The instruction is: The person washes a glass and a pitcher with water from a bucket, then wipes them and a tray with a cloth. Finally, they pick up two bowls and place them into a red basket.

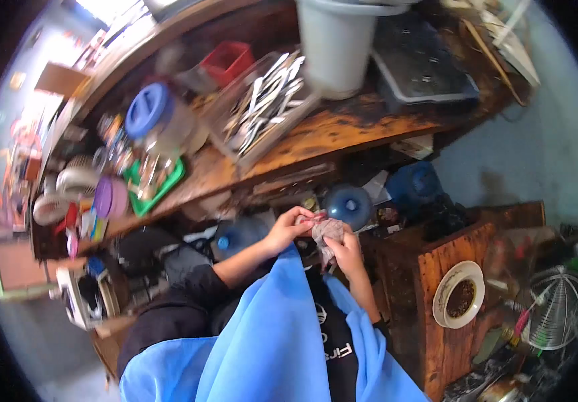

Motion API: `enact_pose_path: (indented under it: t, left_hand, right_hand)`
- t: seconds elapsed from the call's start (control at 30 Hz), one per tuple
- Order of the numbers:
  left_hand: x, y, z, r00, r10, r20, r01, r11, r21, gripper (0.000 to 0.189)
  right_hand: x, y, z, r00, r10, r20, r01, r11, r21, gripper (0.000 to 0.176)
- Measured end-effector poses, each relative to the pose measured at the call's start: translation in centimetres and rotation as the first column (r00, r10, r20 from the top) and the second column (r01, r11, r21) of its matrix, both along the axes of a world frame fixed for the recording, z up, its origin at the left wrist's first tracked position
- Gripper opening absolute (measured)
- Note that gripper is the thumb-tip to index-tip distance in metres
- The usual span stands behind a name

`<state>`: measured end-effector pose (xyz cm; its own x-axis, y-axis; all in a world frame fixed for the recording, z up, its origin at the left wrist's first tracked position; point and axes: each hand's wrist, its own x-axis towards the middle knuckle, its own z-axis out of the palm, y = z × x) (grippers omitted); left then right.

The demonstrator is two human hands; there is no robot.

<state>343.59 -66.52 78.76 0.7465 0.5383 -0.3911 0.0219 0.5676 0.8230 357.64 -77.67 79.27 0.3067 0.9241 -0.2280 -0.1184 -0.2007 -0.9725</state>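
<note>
A crumpled, pale pinkish-grey cloth [330, 230] is bunched between my two hands, in front of my chest. My left hand [289, 231] is closed, its fingertips pinching at the upper left of the cloth, where something small and reddish shows; what that is I cannot make out. Wrapped over the right side of the same cloth is my right hand [347, 250], with part of the fabric hanging below it. A blue garment [255, 328] drapes over my front, just below the hands.
Beyond my hands runs a wooden counter [342, 127] holding a cutlery tray [239, 157], a blue-lidded jug [168, 127], a green tray [171, 182] and a white bucket [336, 53]. Blue water bottles [348, 205] stand beneath. At right, a bowl [442, 305] sits on a wooden surface [436, 362].
</note>
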Motion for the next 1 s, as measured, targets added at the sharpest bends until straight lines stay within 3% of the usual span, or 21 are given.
enact_pose_path:
  t: [0.03, 0.07, 0.17, 0.2, 0.27, 0.33, 0.4, 0.43, 0.47, 0.53, 0.57, 0.6, 0.63, 0.67, 0.73, 0.77, 0.8, 0.93, 0.97, 1.0]
  left_hand:
    - [-2.2, -0.3, -0.6, 1.0, 0.024, -0.001, -0.023, 0.98, 0.195, 0.015]
    - [-3.8, -0.5, 0.0, 0.997, 0.058, -0.049, -0.04, 0.951, 0.305, 0.012]
    - [-6.9, -1.8, 2.3, 0.969, 0.244, -0.029, -0.216, 0.904, 0.368, 0.011]
    - [-7.6, -2.4, 2.7, 0.951, 0.31, -0.016, -0.28, 0.881, 0.381, 0.011]
    - [-9.0, -3.7, 4.2, 0.912, 0.406, -0.06, -0.317, 0.79, 0.525, 0.014]
    - [-10.7, -4.9, 4.4, 0.85, 0.51, -0.132, -0.325, 0.706, 0.63, 0.02]
    - [-12.6, -5.9, 5.3, 0.862, 0.48, -0.16, -0.322, 0.765, 0.558, 0.026]
    - [-14.1, -6.1, 4.6, 0.877, 0.429, -0.219, -0.201, 0.739, 0.642, 0.022]
    - [-15.4, -6.3, 4.6, 0.883, 0.372, -0.285, -0.068, 0.703, 0.708, 0.019]
    - [-17.6, -7.2, 4.7, 0.846, 0.401, -0.352, -0.056, 0.723, 0.689, 0.013]
    - [-18.6, -7.8, 4.6, 0.775, 0.551, -0.31, -0.125, 0.614, 0.779, 0.012]
    - [-19.8, -8.2, 4.5, 0.686, 0.684, -0.248, -0.179, 0.489, 0.854, 0.012]
    - [-21.3, -8.4, 4.2, 0.672, 0.711, -0.21, -0.126, 0.388, 0.913, 0.014]
    - [-22.7, -8.6, 3.9, 0.664, 0.72, -0.202, -0.14, 0.385, 0.912, 0.014]
    - [-25.9, -9.3, 3.1, 0.779, 0.627, -0.023, -0.456, 0.59, 0.667, 0.014]
    - [-28.0, -9.8, 4.8, 0.821, 0.548, -0.163, -0.422, 0.774, 0.472, 0.013]
    - [-30.0, -10.3, 3.9, 0.809, 0.574, -0.125, -0.427, 0.721, 0.546, 0.014]
    - [-38.8, -12.1, 2.2, 0.758, 0.635, -0.151, -0.446, 0.673, 0.591, 0.011]
    - [-41.2, -12.4, 1.6, 0.769, 0.616, -0.174, -0.431, 0.699, 0.57, 0.012]
    - [-43.6, -12.3, 1.8, 0.778, 0.598, -0.192, -0.419, 0.722, 0.55, 0.013]
  right_hand:
    - [-0.5, -0.4, 0.0, 0.973, 0.032, 0.229, -0.053, 0.995, 0.084, 0.028]
    - [-0.7, -0.5, 0.2, 0.97, 0.107, 0.216, -0.132, 0.986, 0.101, 0.031]
    - [-1.7, 0.2, 1.2, 0.895, 0.418, -0.159, -0.403, 0.908, 0.116, 0.034]
    - [-2.0, 0.9, 1.3, 0.868, 0.47, -0.158, -0.454, 0.882, 0.13, 0.034]
    - [-2.9, 2.3, 1.2, 0.827, 0.539, -0.161, -0.526, 0.842, 0.121, 0.029]
    - [-4.9, 3.9, 1.4, 0.892, 0.452, -0.032, -0.433, 0.871, 0.23, 0.019]
    - [-6.6, 5.3, 1.9, 0.866, 0.497, 0.055, -0.49, 0.823, 0.287, 0.015]
    - [-7.7, 5.3, 2.6, 0.828, 0.469, -0.308, -0.442, 0.883, 0.157, 0.01]
    - [-9.0, 5.3, 3.9, 0.807, 0.482, -0.341, -0.425, 0.876, 0.229, 0.008]
    - [-10.7, 5.4, 3.6, 0.879, 0.459, 0.132, -0.474, 0.807, 0.351, 0.006]
    - [-11.9, 5.1, 4.1, 0.873, 0.467, 0.138, -0.484, 0.801, 0.352, 0.006]
    - [-13.1, 4.5, 4.8, 0.873, 0.399, 0.28, -0.482, 0.792, 0.374, 0.009]
    - [-14.4, 4.1, 5.4, 0.852, 0.319, 0.415, -0.484, 0.78, 0.397, 0.012]
    - [-16.0, 4.0, 5.1, 0.845, 0.318, 0.431, -0.507, 0.733, 0.453, 0.019]
    - [-19.1, 3.6, 4.1, 0.816, 0.434, 0.381, -0.567, 0.726, 0.389, 0.016]
    - [-21.0, 3.4, 3.2, 0.792, 0.586, 0.172, -0.61, 0.75, 0.256, 0.016]
    - [-22.9, 3.4, 2.4, 0.736, 0.674, -0.061, -0.665, 0.737, 0.12, 0.016]
    - [-32.9, 4.0, 0.9, 0.45, 0.845, -0.287, -0.891, 0.448, -0.076, 0.037]
    - [-35.7, 3.8, -0.8, 0.408, 0.907, -0.103, -0.913, 0.404, -0.059, 0.042]
    - [-38.9, 3.3, -1.1, 0.412, 0.88, -0.234, -0.91, 0.407, -0.072, 0.04]
